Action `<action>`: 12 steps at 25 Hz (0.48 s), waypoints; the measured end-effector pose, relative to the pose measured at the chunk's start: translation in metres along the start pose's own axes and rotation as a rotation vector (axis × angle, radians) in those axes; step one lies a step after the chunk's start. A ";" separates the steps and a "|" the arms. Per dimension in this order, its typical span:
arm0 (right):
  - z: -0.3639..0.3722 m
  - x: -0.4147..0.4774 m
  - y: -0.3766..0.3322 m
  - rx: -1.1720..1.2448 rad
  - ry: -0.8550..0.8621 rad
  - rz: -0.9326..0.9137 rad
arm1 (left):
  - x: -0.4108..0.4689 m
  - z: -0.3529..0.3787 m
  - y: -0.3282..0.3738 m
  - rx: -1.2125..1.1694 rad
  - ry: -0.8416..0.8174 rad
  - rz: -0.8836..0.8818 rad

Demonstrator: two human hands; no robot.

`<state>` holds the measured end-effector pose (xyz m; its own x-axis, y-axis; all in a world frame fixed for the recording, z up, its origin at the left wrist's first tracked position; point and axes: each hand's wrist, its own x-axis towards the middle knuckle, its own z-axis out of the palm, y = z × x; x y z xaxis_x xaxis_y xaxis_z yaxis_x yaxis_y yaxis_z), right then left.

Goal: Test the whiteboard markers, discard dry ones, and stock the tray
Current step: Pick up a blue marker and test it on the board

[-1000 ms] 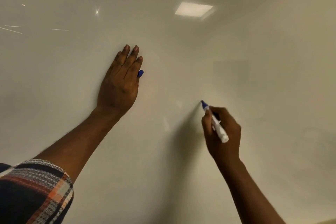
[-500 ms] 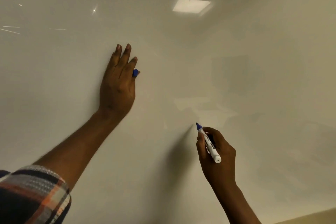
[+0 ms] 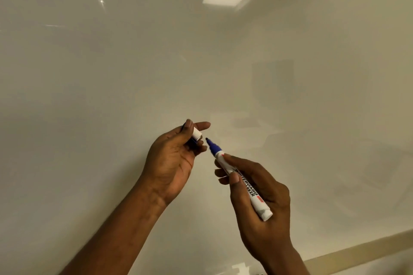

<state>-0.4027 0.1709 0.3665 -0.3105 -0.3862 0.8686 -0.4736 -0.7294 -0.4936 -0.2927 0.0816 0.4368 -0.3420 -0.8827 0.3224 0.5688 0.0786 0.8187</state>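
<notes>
Marker (image 3: pixel 243 185) uncapped, blue tip up and left, white barrel (printed WHITEBOARD MARKER) pinched between thumb and curled fingers of right hand (image 3: pixel 266 205), held in front of whiteboard (image 3: pixel 111 96) near its lower edge. Cap (image 3: pixel 197 135) pinched under thumb of left hand (image 3: pixel 172 163), forefinger stretched out, open end facing the tip, just apart. Pale frame strip (image 3: pixel 357 245) along whiteboard's lower right edge.

Cap (image 3: pixel 197 134) mostly hidden inside left hand (image 3: pixel 172 163); marker (image 3: pixel 251 192) label partly covered by right hand (image 3: pixel 245 219).
</notes>
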 end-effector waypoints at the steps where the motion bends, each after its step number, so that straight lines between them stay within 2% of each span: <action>1: -0.005 0.000 0.001 -0.005 -0.011 0.006 | -0.001 0.006 -0.005 0.001 -0.006 -0.013; 12: -0.072 0.003 0.024 -0.091 -0.063 0.059 | -0.004 0.064 -0.063 0.141 -0.048 -0.005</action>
<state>-0.4749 0.1931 0.3545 -0.2890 -0.4635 0.8376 -0.5298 -0.6514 -0.5432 -0.3752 0.1094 0.4142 -0.3814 -0.8605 0.3379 0.4576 0.1419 0.8778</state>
